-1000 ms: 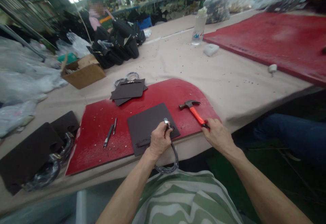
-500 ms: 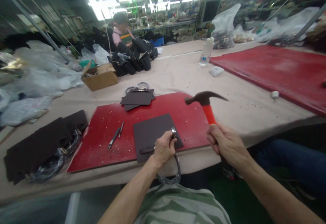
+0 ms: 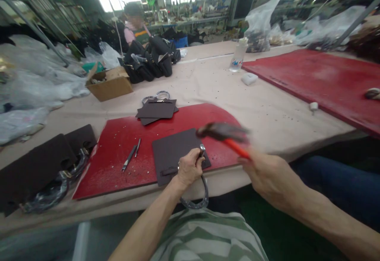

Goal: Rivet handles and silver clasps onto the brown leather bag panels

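My left hand [image 3: 190,167] pinches a small shiny metal tool [image 3: 202,149] upright over the right edge of a dark brown panel [image 3: 172,150]. The panel lies on a red board [image 3: 118,134], and a wrapped ring handle [image 3: 196,205] hangs from it over the table edge. My right hand [image 3: 261,168] grips the orange-red handle of a hammer [image 3: 219,131]; its head is blurred and hovers just above and right of the metal tool, apart from it. Two slim tools [image 3: 129,158] lie left of the panel.
More brown panels with ring handles lie behind [image 3: 157,110] and at the left [image 3: 41,166]. Further back are a cardboard box [image 3: 109,89], black bags [image 3: 148,61], a bottle [image 3: 238,55] and a person [image 3: 130,35]. A second red board [image 3: 314,75] lies right.
The hammer has swung down and left towards the metal tool, its head tilting over. My left hand keeps its hold on the tool. The view has shifted slightly.
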Motion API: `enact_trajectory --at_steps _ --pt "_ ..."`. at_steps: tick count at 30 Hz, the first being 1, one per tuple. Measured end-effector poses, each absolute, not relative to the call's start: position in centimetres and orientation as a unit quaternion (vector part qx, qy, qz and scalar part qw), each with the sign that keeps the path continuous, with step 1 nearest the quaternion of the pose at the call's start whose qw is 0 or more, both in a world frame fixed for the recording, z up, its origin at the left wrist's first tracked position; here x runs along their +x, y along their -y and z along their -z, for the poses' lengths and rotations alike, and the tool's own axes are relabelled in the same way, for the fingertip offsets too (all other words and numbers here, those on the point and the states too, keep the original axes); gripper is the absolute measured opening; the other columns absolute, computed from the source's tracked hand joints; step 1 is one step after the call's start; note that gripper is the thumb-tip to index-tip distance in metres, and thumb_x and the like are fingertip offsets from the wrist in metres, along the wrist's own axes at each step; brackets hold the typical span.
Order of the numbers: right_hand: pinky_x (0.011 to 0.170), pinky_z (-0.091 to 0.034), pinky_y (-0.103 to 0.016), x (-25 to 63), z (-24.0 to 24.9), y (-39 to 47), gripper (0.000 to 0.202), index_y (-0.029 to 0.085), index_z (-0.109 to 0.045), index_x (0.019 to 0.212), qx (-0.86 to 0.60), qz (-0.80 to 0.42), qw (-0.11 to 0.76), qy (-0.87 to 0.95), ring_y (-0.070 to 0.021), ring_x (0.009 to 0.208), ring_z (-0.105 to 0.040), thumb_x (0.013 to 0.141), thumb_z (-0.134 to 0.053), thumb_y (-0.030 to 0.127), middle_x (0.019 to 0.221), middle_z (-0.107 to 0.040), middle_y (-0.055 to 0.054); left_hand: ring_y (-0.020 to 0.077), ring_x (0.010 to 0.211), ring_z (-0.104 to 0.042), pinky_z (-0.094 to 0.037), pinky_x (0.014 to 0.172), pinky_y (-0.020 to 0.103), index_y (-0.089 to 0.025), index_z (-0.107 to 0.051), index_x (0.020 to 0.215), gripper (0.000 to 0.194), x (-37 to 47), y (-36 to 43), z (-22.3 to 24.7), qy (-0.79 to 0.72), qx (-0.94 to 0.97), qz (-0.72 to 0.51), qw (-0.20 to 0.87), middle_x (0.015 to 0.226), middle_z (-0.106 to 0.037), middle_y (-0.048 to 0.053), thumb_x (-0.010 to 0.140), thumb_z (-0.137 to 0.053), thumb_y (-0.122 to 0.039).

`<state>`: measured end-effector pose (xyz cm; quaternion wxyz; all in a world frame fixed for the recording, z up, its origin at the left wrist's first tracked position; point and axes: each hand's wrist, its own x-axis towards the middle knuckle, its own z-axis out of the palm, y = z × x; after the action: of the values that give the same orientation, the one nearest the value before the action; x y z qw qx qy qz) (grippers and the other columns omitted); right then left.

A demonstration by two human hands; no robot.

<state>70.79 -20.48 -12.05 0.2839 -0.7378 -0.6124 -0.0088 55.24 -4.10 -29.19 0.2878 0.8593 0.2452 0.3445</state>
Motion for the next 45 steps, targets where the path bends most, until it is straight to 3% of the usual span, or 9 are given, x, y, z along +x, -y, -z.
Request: enact_trajectory --at_steps 2,10,15,18,22,29,34,38,45 --pt "0.047 -0.021 -0.032 71.2 12.3 20.5 0.032 0.025 -0.038 0.073 -0.755 -0.080 0.198 0.620 -0.0168 0.042 -0.039 0.099 -0.032 0.043 0.053 -0.045 0.001 0.0180 0.087 -0.066 -0.051 0.077 0.027 -0.021 -0.058 0.097 0.011 55.3 4.1 29.2 -0.251 0.858 -0.340 0.292 0.095 -0.068 0.004 0.088 -0.055 -0.014" --pt "0.046 -0.031 -0.027 76.2 18.6 17.8 0.040 0.024 -0.039 0.068 -0.812 -0.306 0.241 0.435 -0.0148 0.043 -0.043 0.098 -0.029 0.048 0.052 -0.042 0.002 0.0188 0.088 -0.065 -0.051 0.077 0.028 -0.021 -0.056 0.095 0.010 55.2 4.2 28.7 -0.255 0.860 -0.336 0.287 0.096 -0.067 0.005 0.088 -0.055 -0.014" --pt "0.062 -0.039 -0.033 77.7 23.3 14.6 0.025 0.018 -0.054 0.083 -0.882 -0.108 0.064 0.454 -0.0251 0.073 -0.059 0.099 -0.043 0.034 0.081 -0.061 -0.011 0.0180 0.089 -0.064 -0.051 0.079 0.028 -0.021 -0.056 0.095 0.009 55.1 4.2 28.2 -0.263 0.860 -0.322 0.295 0.097 -0.066 0.004 0.089 -0.055 -0.014" --pt "0.078 -0.042 -0.039 75.6 24.0 14.0 0.020 0.012 -0.058 0.103 -0.845 0.038 0.080 0.527 -0.0318 0.096 -0.056 0.095 -0.053 0.029 0.106 -0.061 -0.019 0.0181 0.089 -0.064 -0.051 0.080 0.028 -0.021 -0.056 0.093 0.007 55.0 4.1 28.0 -0.263 0.862 -0.311 0.304 0.097 -0.066 0.004 0.090 -0.056 -0.015" --pt "0.089 -0.041 -0.040 70.3 24.6 14.2 0.027 0.012 -0.057 0.115 -0.751 -0.003 0.178 0.635 -0.0304 0.104 -0.052 0.092 -0.061 0.026 0.116 -0.058 -0.016 0.0187 0.090 -0.065 -0.051 0.082 0.029 -0.021 -0.058 0.094 0.008 55.2 3.9 27.8 -0.273 0.851 -0.298 0.335 0.097 -0.068 0.005 0.090 -0.053 -0.015" --pt "0.085 -0.038 -0.041 67.0 25.8 14.3 0.031 0.017 -0.059 0.119 -0.750 -0.037 0.164 0.640 -0.0318 0.105 -0.049 0.089 -0.067 0.024 0.120 -0.057 -0.015 0.0178 0.083 -0.068 -0.051 0.077 0.028 -0.016 -0.067 0.093 0.020 51.8 -1.6 24.4 -0.391 0.725 -0.358 0.440 0.089 -0.072 0.006 0.089 -0.055 -0.031" --pt "0.086 -0.038 -0.041 67.4 25.6 14.0 0.033 0.016 -0.060 0.118 -0.754 -0.054 0.163 0.634 -0.0317 0.106 -0.049 0.087 -0.070 0.022 0.121 -0.055 -0.015 0.0175 0.068 -0.063 -0.047 0.064 0.026 -0.015 -0.067 0.082 0.031 43.5 -7.8 21.1 -0.539 0.750 -0.286 0.256 0.074 -0.069 0.004 0.081 -0.056 -0.044" --pt "0.087 -0.038 -0.041 67.3 25.6 13.8 0.032 0.016 -0.061 0.116 -0.753 -0.055 0.164 0.635 -0.0321 0.105 -0.049 0.086 -0.070 0.021 0.121 -0.055 -0.015 0.0263 0.072 -0.064 -0.043 0.062 0.031 -0.017 -0.064 0.069 0.034 36.7 -10.9 20.8 -0.642 0.762 -0.042 0.069 0.071 -0.068 0.010 0.081 -0.050 -0.046" --pt "0.085 -0.040 -0.043 67.6 26.0 13.6 0.029 0.015 -0.061 0.115 -0.746 -0.052 0.174 0.640 -0.0335 0.105 -0.049 0.087 -0.066 0.022 0.120 -0.056 -0.016 0.0374 0.092 -0.066 -0.048 0.076 0.041 -0.013 -0.068 0.084 0.044 32.2 -11.0 22.5 -0.649 0.749 0.134 -0.003 0.092 -0.070 0.021 0.090 -0.040 -0.046"
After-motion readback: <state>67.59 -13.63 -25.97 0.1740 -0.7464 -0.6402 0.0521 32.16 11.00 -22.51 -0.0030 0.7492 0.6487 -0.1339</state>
